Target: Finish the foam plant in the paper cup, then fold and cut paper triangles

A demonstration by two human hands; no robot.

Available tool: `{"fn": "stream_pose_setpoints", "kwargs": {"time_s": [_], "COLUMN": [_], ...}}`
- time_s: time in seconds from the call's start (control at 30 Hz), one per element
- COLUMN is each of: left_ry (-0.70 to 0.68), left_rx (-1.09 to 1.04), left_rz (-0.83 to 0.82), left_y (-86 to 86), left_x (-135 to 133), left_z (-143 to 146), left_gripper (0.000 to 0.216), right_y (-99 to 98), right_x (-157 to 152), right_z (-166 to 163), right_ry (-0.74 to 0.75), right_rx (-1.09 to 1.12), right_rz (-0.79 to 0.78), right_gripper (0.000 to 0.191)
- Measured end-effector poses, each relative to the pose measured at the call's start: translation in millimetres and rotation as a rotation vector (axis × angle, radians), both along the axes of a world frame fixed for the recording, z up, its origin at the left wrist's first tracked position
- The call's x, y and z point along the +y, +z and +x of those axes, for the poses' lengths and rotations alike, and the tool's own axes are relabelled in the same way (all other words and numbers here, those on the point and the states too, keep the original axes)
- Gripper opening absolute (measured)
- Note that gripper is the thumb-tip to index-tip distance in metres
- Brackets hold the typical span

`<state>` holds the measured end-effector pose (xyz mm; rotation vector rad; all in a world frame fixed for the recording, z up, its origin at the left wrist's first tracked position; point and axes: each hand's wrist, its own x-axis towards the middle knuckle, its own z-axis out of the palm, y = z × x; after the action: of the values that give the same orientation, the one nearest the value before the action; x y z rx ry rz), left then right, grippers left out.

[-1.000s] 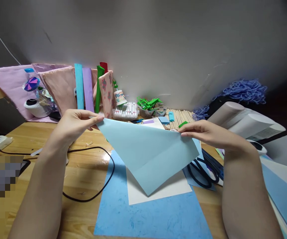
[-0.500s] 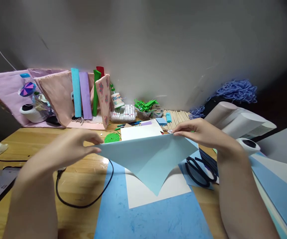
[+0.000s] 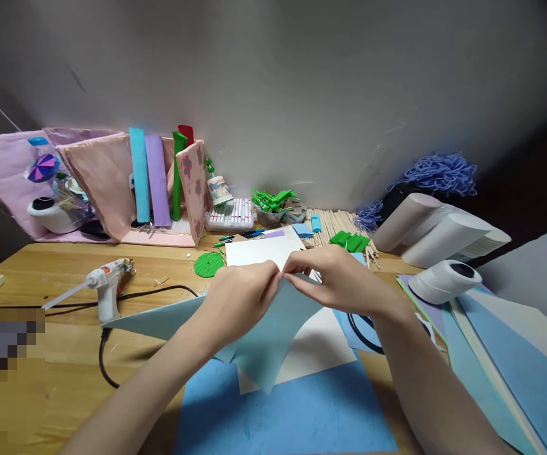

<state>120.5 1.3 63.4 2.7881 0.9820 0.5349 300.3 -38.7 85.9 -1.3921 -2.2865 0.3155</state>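
Observation:
Both hands pinch a folded sheet of light blue paper [image 3: 266,338] at one spot along its upper folded edge, held up above the table. My left hand [image 3: 245,294] has thumb and fingers pressed together there, and my right hand [image 3: 323,275] pinches right beside it, fingertips nearly touching. One pointed end of the paper reaches out to the left behind my left forearm; another point hangs downward. Beneath it lie a white sheet [image 3: 323,354] and a blue mat or sheet [image 3: 287,417]. My right hand hides the paper's right part.
A glue gun [image 3: 109,291] with its black cord stands at left. Behind are a green disc [image 3: 209,264], a marker box [image 3: 230,215], wooden sticks [image 3: 337,221] and a bowl of green strips [image 3: 273,205]. White rolls [image 3: 406,221] and a thread spool [image 3: 444,281] stand at right.
My left hand has moved right along the folded edge to meet my right hand, which has shifted left. The paper's left end now sticks out leftward. The glue gun has come into sight.

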Motion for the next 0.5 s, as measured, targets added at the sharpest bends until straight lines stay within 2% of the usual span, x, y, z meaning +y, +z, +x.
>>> {"fn": "stream_pose_setpoints", "kwargs": {"time_s": [0.2,0.37,0.5], "left_ry": [-0.028,-0.041,-0.034], "left_rx": [-0.009,0.048,0.088], "left_rz": [0.012,0.005,-0.023], "left_y": [10.2,27.1,39.7], "left_x": [5.4,16.1,26.7], "left_z": [-10.5,-31.9,-55.4], "left_gripper": [0.029,0.028,0.031], "right_y": [8.1,14.3,17.2], "right_x": [1.6,3.0,1.4], "right_z": [14.8,35.8,55.2], "right_ry": [0.032,-0.055,-0.161], "right_rx": [0.093,0.191,0.205], "right_rz": [-0.075,-0.165,-0.179], "right_gripper": [0.016,0.020,0.024]}}
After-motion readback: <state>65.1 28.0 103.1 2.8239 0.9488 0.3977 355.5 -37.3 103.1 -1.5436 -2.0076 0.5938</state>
